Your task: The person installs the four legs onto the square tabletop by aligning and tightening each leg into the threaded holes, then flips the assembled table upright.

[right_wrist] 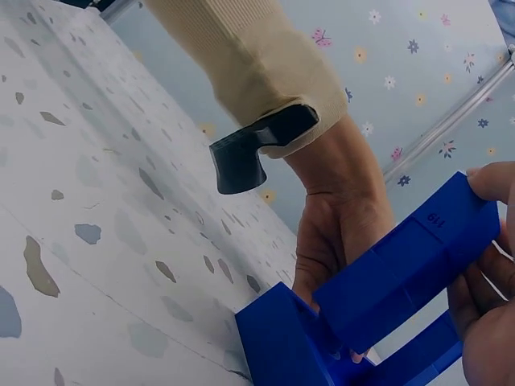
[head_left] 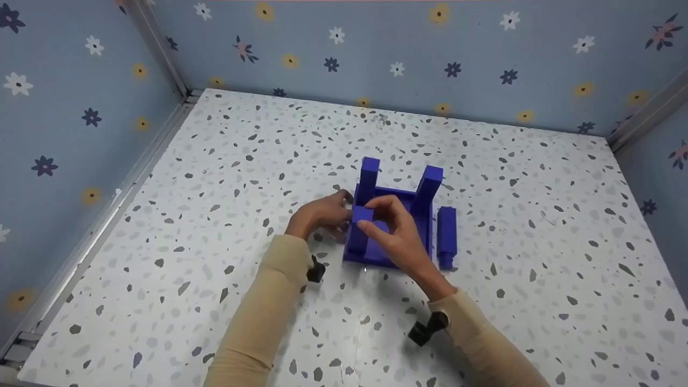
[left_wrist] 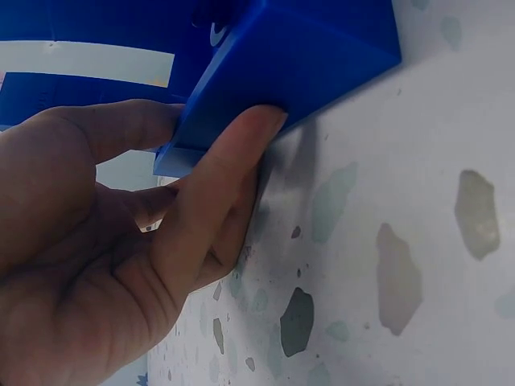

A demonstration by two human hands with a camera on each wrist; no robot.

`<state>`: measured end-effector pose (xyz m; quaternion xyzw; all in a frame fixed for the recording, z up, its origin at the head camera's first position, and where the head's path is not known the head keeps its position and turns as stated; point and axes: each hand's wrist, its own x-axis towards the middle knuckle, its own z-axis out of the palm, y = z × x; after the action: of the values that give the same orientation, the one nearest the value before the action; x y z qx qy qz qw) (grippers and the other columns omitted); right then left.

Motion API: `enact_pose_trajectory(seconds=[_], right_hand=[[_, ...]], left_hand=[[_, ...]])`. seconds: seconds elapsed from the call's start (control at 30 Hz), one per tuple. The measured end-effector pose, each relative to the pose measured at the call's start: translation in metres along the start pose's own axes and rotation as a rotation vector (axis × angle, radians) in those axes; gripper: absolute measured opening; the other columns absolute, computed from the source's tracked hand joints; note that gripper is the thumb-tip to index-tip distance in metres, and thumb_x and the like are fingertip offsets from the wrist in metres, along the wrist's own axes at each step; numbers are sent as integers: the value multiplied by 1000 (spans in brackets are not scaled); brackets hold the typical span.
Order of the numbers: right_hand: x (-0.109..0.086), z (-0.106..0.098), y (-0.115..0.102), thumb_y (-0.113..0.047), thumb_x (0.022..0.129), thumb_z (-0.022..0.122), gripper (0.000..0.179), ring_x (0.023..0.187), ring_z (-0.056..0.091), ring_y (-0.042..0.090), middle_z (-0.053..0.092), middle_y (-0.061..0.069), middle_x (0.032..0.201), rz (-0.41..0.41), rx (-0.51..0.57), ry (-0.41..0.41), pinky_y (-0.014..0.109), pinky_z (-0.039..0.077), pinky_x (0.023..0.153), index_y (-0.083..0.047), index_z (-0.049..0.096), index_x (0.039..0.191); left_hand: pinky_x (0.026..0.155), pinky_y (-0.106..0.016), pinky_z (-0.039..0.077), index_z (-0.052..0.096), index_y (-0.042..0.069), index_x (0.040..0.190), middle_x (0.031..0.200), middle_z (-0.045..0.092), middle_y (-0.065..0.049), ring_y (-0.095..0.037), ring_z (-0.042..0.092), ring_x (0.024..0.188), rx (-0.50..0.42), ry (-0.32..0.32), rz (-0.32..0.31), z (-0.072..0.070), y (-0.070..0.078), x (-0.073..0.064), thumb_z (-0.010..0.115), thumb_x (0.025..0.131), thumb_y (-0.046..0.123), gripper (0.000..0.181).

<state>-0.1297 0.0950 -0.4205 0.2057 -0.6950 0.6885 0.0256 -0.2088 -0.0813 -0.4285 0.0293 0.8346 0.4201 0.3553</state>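
A blue square base with a raised rim lies on the speckled tabletop, like a small table turned upside down. Blue legs rise from its far left and far right corners. At the near left corner stands another blue leg, its upper end pinched between the thumb and fingers of my right hand. My left hand holds the base's left edge, fingers against the outer wall. One loose blue leg with a narrower peg end lies just right of the base.
The white speckled tabletop is bounded by blue floral panels at the back and sides. Metal framing runs along the left corner. A black wrist mount sticks out from the right sleeve.
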Motion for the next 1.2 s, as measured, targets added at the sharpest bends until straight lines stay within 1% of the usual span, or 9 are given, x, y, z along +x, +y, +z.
enact_pose_trajectory(seconds=[0.13, 0.27, 0.47, 0.67, 0.73, 0.8, 1.0, 1.07, 1.2], right_hand=[[-1, 1, 1, -3, 84, 71, 32, 95, 58, 22, 57, 10, 104, -8, 6, 9, 30, 48, 88, 3, 53, 110], [-1, 1, 2, -4, 85, 70, 33, 96, 57, 22, 56, 13, 107, -11, 11, 7, 31, 48, 88, 3, 52, 112], [-1, 1, 1, -7, 92, 56, 28, 102, 55, 20, 55, 18, 115, -28, 21, 8, 27, 46, 89, 5, 53, 117], [2, 0, -1, -5, 91, 52, 29, 102, 55, 18, 57, 18, 117, 9, 87, -6, 26, 45, 86, 6, 55, 117], [3, -1, -2, -7, 91, 53, 29, 103, 55, 19, 58, 14, 117, 32, 93, -20, 26, 44, 86, 4, 57, 118], [4, -2, -2, -8, 91, 52, 31, 106, 55, 20, 58, 16, 120, 52, 108, -47, 27, 44, 88, 3, 58, 120], [6, -3, -3, -6, 93, 47, 36, 121, 53, 24, 51, 30, 131, 81, 209, -159, 33, 43, 100, 7, 56, 126], [7, -3, -3, -4, 93, 46, 36, 121, 53, 25, 49, 34, 131, 84, 233, -176, 34, 43, 101, 8, 55, 126], [8, -4, -4, -5, 93, 48, 35, 115, 55, 25, 49, 36, 127, 97, 235, -167, 31, 45, 95, 8, 55, 125]], left_hand=[[71, -34, 53, 33, 15, 142, 108, 59, -11, -20, 69, 78, -27, -4, 8, 0, 0, 1, 57, 91, 30, 58], [71, -38, 51, 32, 17, 142, 108, 61, -10, -20, 70, 79, -12, -4, -5, 0, -1, 1, 57, 91, 32, 58], [70, -40, 50, 33, 18, 141, 108, 63, -9, -19, 70, 80, 22, 1, 0, -1, -1, 1, 57, 91, 37, 58], [71, -43, 51, 32, 19, 142, 106, 64, -9, -20, 70, 80, 14, -2, 4, -1, -2, 0, 59, 90, 43, 63], [71, -44, 51, 32, 20, 142, 105, 64, -9, -20, 70, 80, 6, -4, -2, -1, -2, -1, 59, 90, 43, 63], [71, -44, 51, 32, 20, 141, 106, 64, -9, -21, 70, 80, 1, -4, -6, -1, -2, 0, 59, 90, 42, 61], [71, -37, 55, 34, 15, 140, 107, 63, -13, -22, 69, 81, -17, -4, 19, 0, -2, 0, 50, 96, 34, 51], [72, -34, 56, 35, 13, 140, 107, 63, -14, -22, 69, 81, -16, -3, 29, 1, -2, 0, 48, 97, 33, 48], [73, -33, 55, 34, 15, 140, 105, 64, -13, -21, 70, 80, -2, 3, 24, 1, -2, 0, 45, 98, 37, 49]])
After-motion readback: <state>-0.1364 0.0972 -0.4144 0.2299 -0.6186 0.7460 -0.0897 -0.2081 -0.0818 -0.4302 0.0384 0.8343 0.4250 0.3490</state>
